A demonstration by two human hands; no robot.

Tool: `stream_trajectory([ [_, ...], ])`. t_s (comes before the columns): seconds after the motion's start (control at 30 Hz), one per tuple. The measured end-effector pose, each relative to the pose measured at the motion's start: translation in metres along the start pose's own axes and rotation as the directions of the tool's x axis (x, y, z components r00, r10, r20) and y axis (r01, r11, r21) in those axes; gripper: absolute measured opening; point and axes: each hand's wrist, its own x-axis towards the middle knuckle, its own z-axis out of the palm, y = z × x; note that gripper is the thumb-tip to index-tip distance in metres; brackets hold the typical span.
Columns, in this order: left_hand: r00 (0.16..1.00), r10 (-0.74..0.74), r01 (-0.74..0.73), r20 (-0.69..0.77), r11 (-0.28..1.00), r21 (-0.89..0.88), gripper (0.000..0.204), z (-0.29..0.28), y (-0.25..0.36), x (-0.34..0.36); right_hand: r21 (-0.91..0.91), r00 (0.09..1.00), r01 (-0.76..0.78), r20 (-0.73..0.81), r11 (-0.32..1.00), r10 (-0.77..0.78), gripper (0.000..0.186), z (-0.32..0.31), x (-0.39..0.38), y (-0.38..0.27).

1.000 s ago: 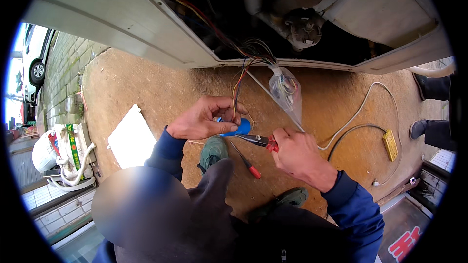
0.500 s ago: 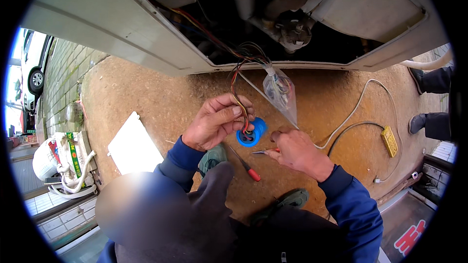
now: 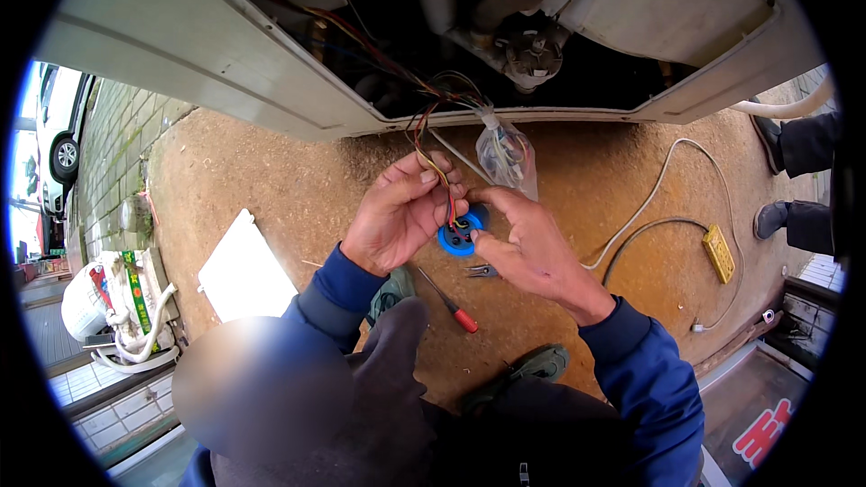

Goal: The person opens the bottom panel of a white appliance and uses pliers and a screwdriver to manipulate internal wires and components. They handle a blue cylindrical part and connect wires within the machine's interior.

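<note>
My left hand (image 3: 397, 212) is closed, pinching a bundle of red, yellow and black wires (image 3: 444, 182) that hangs from the open appliance. The wires run down into the dark face of a blue round part (image 3: 448, 242). Around the right side of that part my right hand (image 3: 537, 248) is closed, its thumb on the rim. Just below lies a pair of pliers (image 3: 481, 271), partly covered by the right hand. A screwdriver with a red handle (image 3: 464, 319) rests on the ground between my feet.
Above stands a white appliance (image 3: 171, 45) with an open underside. A clear plastic bag (image 3: 505, 158) with wires inside hangs at its edge. A white panel (image 3: 245, 272) lies left. To the right are a yellow power strip (image 3: 718, 254), cables and another person's legs (image 3: 807, 149).
My right hand has let go of the pliers, which now lie on the ground, and has moved up and left onto the blue part. My left hand still pinches the wires.
</note>
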Motion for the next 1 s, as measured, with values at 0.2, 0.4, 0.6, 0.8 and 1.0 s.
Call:
stream_trajectory([
  [0.2,0.997,0.025,-0.019,-0.068,0.995,0.095,0.02,-0.003,-0.005,0.005,-0.023,0.999,-0.03,0.031,0.999,0.031,0.039,0.008,-0.001,0.008],
  [0.4,0.991,0.12,-0.111,-0.057,0.982,0.151,0.02,0.011,-0.016,0.008,0.08,0.999,-0.041,0.008,0.996,0.041,0.033,0.015,0.004,0.012],
  [0.6,0.986,0.058,0.016,-0.155,0.898,0.439,0.026,0.004,-0.012,-0.002,0.015,0.99,-0.125,0.061,0.992,0.124,0.029,0.02,0.001,0.008],
  [0.8,0.978,0.197,-0.026,-0.069,0.446,0.895,0.036,0.015,-0.012,-0.007,0.09,0.997,-0.061,-0.043,0.994,0.065,0.023,0.03,-0.001,0.022],
  [1.0,0.978,0.133,0.086,-0.162,0.454,0.887,0.035,0.022,-0.007,-0.013,-0.048,0.993,-0.089,-0.078,0.995,0.086,0.024,0.021,0.0,0.012],
])
